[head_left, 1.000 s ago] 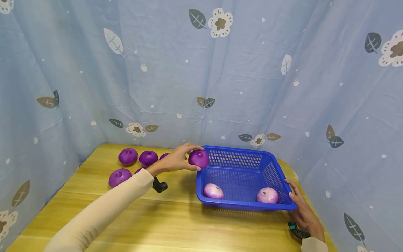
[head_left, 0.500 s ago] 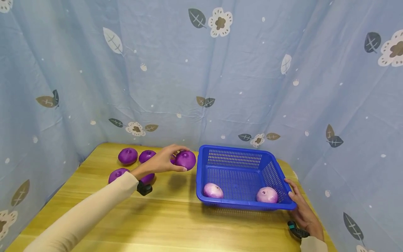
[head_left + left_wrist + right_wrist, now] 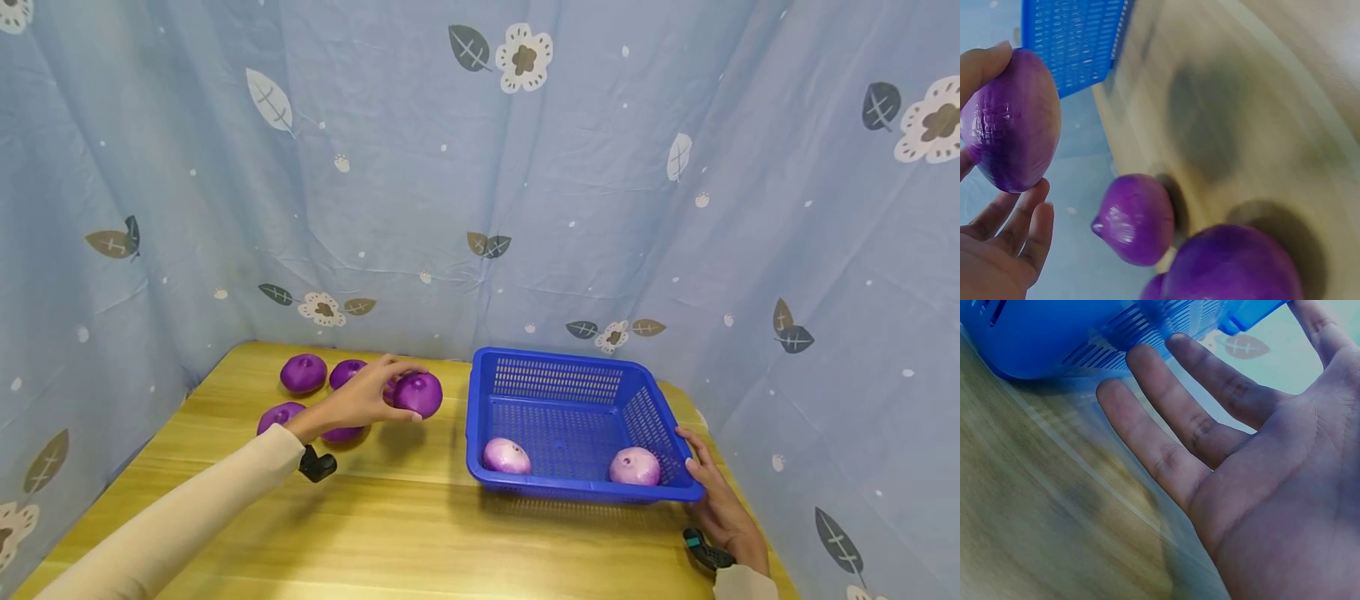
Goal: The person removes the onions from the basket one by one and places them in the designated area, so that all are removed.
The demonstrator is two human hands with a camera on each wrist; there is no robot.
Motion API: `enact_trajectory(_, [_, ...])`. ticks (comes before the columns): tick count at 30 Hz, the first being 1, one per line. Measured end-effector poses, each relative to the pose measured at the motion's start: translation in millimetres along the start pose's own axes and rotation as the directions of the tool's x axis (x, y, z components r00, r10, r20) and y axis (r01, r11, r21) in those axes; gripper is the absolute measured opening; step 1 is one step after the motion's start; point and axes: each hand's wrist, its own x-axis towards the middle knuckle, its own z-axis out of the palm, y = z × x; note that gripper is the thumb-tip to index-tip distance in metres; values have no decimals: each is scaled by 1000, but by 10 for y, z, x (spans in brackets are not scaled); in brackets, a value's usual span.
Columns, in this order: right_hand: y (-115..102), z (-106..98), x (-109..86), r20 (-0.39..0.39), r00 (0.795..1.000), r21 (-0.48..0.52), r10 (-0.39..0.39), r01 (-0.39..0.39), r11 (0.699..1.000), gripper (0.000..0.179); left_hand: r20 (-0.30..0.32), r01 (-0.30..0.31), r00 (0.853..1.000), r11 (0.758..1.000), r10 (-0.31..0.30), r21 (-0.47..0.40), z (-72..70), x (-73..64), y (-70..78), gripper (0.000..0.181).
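Container: rectangular blue plastic basket (image 3: 558,357) with slotted walls, on the yellow wood-grain tabletop (image 3: 420,542). Contents: two rounded, pale pink-purple onions. First pale onion (image 3: 507,457) is in the near left corner; second pale onion (image 3: 635,467) lies by the near wall, toward the right. They're well apart.

My left hand (image 3: 360,402) has fingers and thumb clamped on a glossy deep-purple, squat onion (image 3: 422,395). It's outside the basket, off its left side, above the tabletop. At least four other deep-purple onions (image 3: 303,374) sit on the tabletop left of that, some partly covered by my hand and sleeve (image 3: 195,517).

My right hand (image 3: 722,507) is at the basket's right side near the front, thumb touching the rim. Other fingers are apart, fairly straight, beside the outer wall; can't tell if every tip touches it.
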Motion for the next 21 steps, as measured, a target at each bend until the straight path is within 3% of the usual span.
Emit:
enact_trajectory(5, [9,-7,10,-10,1000,4,10,-9,1000,49,11,19,1000,1000,-19,18,-4,-95,-74,76])
enact_trajectory(13, [-2,-12,-2,39,999,28,-22,21,999,48,4,47,999,994,-48,94,-25,-212,-160,77])
enact_trajectory(21, [7,-1,-3,2,1000,-6,-4,4,1000,52,17,53,998,989,-56,140,7,-269,-250,77])
